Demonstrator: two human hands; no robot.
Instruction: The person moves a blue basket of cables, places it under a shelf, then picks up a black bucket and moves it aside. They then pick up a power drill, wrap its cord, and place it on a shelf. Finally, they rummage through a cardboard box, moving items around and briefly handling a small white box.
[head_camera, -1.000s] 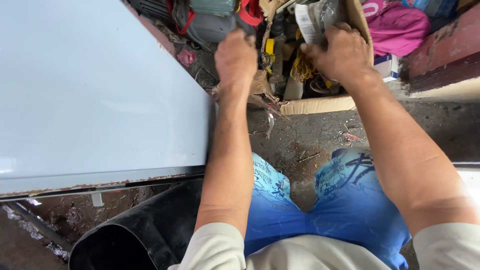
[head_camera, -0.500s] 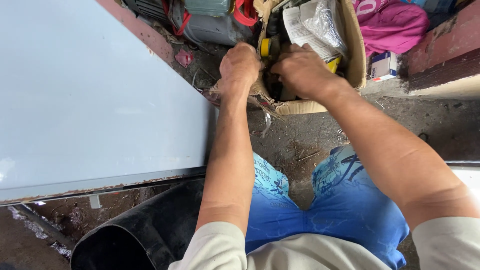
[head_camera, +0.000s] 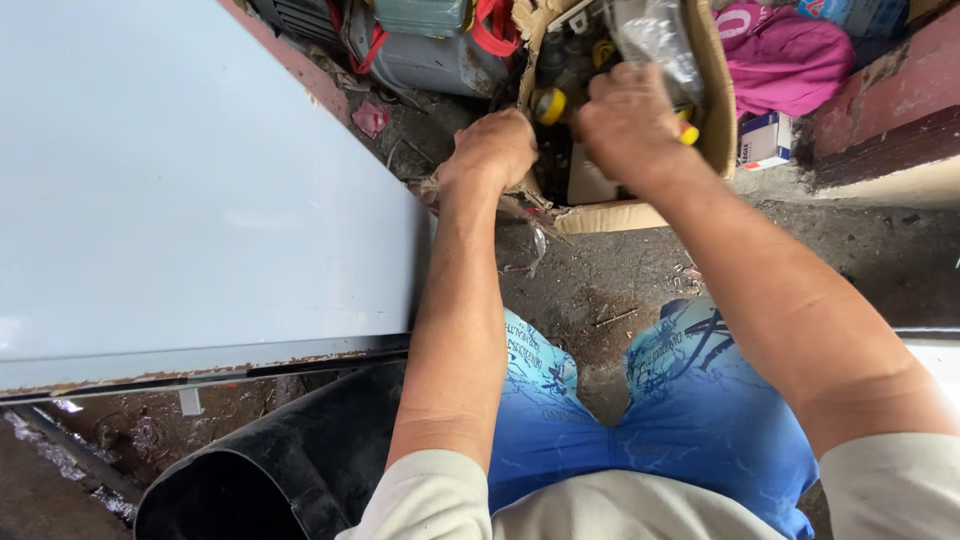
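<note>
Both hands were in a torn cardboard box (head_camera: 640, 213) on the far side of the dirty concrete floor (head_camera: 610, 280), past the person's knees in blue patterned shorts (head_camera: 690, 400). Left hand (head_camera: 492, 148) rested at the box's ragged left edge, fingers curled down over the flap; what they gripped, if anything, could not be told. Right hand (head_camera: 628, 122) was inside the box, fingers closed around a tool with a yellow handle (head_camera: 549, 104) (the yellow knob stuck out left of the fist, and a yellow bit (head_camera: 688, 135) showed at its right). A crumpled clear plastic bag (head_camera: 655, 35) lay just beyond the right hand in the box. Large pale grey panel (head_camera: 180, 190) filled the left. Black pipe (head_camera: 270, 470) lay near left. Pink bag (head_camera: 790, 55) and a small white carton (head_camera: 765, 140) sat right of the box. Grey machine with red straps (head_camera: 430, 45) was far left of the box.
</note>
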